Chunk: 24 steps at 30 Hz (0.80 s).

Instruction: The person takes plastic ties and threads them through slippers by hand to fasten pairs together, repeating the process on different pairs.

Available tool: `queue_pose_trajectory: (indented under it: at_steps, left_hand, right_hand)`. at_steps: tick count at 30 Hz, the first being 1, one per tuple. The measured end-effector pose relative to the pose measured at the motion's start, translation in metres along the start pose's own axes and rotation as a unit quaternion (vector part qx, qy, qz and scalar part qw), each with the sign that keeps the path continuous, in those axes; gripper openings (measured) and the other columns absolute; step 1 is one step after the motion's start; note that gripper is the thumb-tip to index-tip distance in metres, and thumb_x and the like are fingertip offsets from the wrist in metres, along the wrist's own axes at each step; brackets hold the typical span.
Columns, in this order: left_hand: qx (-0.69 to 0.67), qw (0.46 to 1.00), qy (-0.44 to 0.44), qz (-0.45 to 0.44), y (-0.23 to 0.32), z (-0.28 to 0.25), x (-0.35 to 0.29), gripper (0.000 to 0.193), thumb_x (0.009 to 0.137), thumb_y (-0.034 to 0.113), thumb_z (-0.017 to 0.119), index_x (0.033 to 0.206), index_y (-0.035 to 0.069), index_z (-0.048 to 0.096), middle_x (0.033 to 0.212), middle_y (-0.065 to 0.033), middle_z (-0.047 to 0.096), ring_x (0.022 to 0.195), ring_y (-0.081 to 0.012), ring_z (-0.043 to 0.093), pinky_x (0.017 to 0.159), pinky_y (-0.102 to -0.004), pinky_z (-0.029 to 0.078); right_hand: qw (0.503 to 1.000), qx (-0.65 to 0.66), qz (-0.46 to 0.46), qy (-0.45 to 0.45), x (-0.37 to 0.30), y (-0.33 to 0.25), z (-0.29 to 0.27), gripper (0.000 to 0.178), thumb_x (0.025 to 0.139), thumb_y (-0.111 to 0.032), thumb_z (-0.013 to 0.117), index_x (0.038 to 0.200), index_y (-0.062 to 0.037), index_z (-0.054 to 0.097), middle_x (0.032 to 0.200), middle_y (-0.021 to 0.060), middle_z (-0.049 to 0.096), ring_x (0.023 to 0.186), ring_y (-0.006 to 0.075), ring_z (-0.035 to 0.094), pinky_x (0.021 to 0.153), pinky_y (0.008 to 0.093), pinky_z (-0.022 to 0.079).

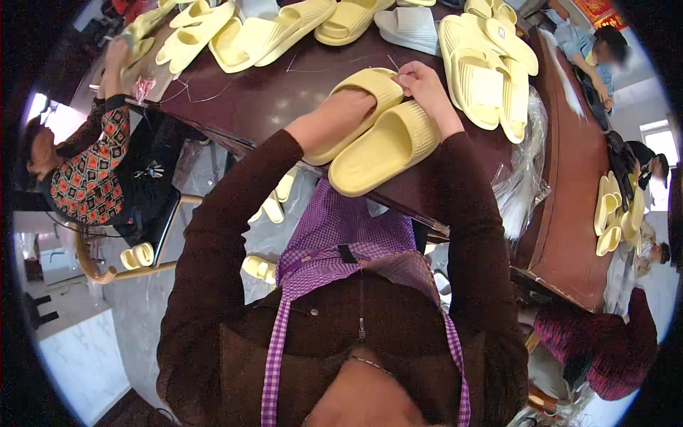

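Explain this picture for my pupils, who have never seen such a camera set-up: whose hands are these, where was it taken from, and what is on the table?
There is no robot here: these are a person's own bare hands. The one picture comes from a wide fisheye camera worn on the person's head, looking down, so straight edges bend toward the rim.

The left hand is tucked under the strap of one yellow slipper. The right hand has its fingers at that slipper's front end; exactly what they pinch is too small to tell. A second yellow slipper lies alongside.

Farther back on the dark brown table are more yellow slippers and some grey ones.
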<state>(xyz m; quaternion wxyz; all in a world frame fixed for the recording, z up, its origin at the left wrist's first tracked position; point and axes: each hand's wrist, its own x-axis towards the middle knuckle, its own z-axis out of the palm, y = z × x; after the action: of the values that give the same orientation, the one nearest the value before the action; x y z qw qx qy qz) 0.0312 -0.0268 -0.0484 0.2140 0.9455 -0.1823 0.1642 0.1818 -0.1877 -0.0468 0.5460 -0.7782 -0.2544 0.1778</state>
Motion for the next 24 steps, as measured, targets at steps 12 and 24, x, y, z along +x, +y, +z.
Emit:
queue_pose_trajectory:
  at_steps: [12, 24]
  left_hand:
    - [-0.026, 0.992, -0.124, -0.019, -0.017, 0.009, 0.021, 0.021, 0.082, 0.013, 0.049, 0.091, -0.001, 0.06, 0.091, -0.0218, 0.062, 0.087, -0.0365, 0.06, 0.076, -0.0449, 0.046]
    - [-0.051, 0.994, -0.092, -0.003, -0.013, 0.019, 0.012, 0.02, 0.081, 0.012, 0.049, 0.092, 0.001, 0.061, 0.093, -0.0208, 0.062, 0.088, -0.036, 0.059, 0.076, -0.045, 0.046]
  right_hand:
    - [0.989, -0.111, 0.036, -0.095, 0.038, -0.017, 0.002, 0.013, 0.079, -0.01, 0.06, 0.086, 0.0009, 0.061, 0.071, 0.002, 0.058, 0.06, 0.009, 0.051, 0.052, 0.0227, 0.04]
    - [0.999, 0.016, 0.037, -0.001, 0.036, -0.011, 0.025, 0.017, 0.073, 0.0, 0.062, 0.09, 0.0024, 0.062, 0.072, 0.0045, 0.059, 0.05, 0.0087, 0.046, 0.044, 0.023, 0.035]
